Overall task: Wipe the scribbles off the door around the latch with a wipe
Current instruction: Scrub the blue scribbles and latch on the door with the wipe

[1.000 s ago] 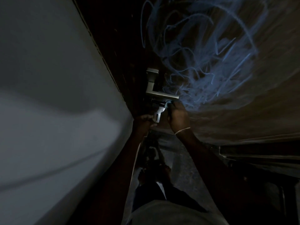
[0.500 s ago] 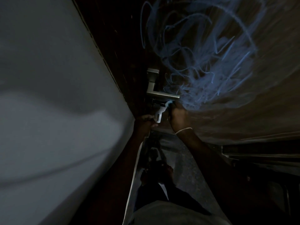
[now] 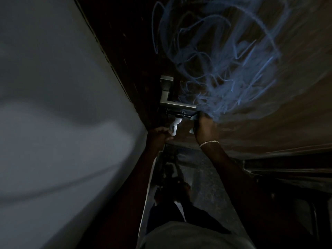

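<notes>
Right hand [image 3: 205,126] fingers curled and pressed flat-ish against the door [image 3: 269,123], clamped on a wipe [image 3: 192,130]; only small pale bits of wipe peek out at the thumb side and just above the fingertips, rest hidden under the hand. Thin bracelet [image 3: 209,142] on that wrist. Left hand [image 3: 159,134] fingers partly curled, tips touching or just beside the hanging metal hasp of the latch [image 3: 175,125]; too dark to tell whether they actually grip it.

Latch sits between the two hands, dark bolt part across the top, lighter tab hanging down toward the left fingers. Just above the latch, near both sets of fingertips, a silver lever door handle [image 3: 172,101], its bar running toward the right hand, plate going up from there.

Blue scribbles [image 3: 224,69] start right at the right fingertips and spread up and away over the door, densest just beyond the knuckles, looser loops farther off. Lines look smeared and fuzzy close to the hand, sharper strokes farther out.

On the far side of the left hand, a plain pale wall [image 3: 53,105] fills the view, meeting the dark door edge. Below the wrists both forearms come up from the bottom, dark floor [image 3: 206,177] between them, a grey garment [image 3: 194,236] at the bottom edge. Scene very dim overall.
</notes>
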The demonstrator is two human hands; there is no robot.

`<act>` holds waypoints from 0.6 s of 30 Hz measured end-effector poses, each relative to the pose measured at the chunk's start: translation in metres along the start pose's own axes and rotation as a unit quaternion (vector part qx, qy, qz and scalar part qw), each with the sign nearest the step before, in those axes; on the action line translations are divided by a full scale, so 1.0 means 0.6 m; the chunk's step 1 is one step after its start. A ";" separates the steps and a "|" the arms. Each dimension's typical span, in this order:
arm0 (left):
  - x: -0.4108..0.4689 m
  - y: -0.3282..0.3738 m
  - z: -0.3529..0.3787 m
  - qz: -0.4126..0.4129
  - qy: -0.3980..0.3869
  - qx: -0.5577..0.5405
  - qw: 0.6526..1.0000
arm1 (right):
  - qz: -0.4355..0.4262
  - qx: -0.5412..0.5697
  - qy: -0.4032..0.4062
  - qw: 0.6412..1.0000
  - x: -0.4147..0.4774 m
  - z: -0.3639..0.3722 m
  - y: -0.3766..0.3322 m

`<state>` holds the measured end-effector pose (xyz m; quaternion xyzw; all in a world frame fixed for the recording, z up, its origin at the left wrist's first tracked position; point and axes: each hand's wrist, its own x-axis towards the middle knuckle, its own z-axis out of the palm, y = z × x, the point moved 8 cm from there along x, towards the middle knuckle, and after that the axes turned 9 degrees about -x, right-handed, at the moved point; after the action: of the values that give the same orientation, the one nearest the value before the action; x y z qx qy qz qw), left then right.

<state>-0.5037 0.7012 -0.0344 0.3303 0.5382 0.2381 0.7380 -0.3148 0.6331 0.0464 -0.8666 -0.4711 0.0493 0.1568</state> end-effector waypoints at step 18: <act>0.008 0.004 -0.018 0.024 0.019 0.146 0.989 | -0.121 -0.006 -0.146 0.982 -0.031 0.074 -0.108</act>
<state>-0.5124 0.7087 -0.0375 0.4427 0.5726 0.1811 0.6658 -0.3874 0.6604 0.0241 -0.7877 -0.5903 0.1535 0.0862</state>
